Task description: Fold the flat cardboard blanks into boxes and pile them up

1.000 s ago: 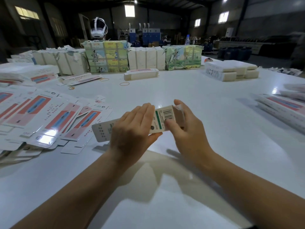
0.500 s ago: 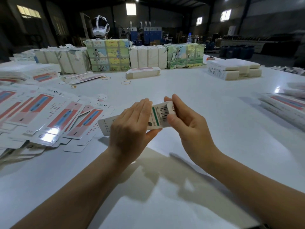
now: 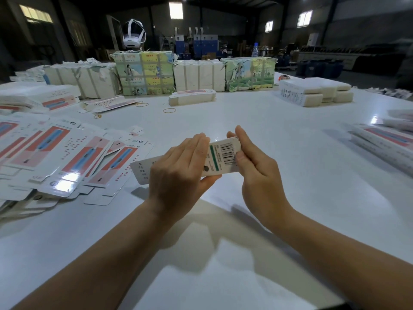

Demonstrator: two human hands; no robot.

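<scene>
Frame centre: left hand [image 3: 178, 173] fingers wrapped round box [image 3: 220, 158], right hand [image 3: 257, 166] pinching its end; uneven squeeze likely creases panel or springs flap open.

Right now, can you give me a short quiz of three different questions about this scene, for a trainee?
1. True or false: both hands hold the box above the table.
2. Which side of the table has the spread flat blanks? A) left B) right C) far middle
3. Fill in: the right hand pinches the box end that carries the ____.

Key: 1 true; 2 A; 3 barcode. The left hand wraps the box's middle.
</scene>
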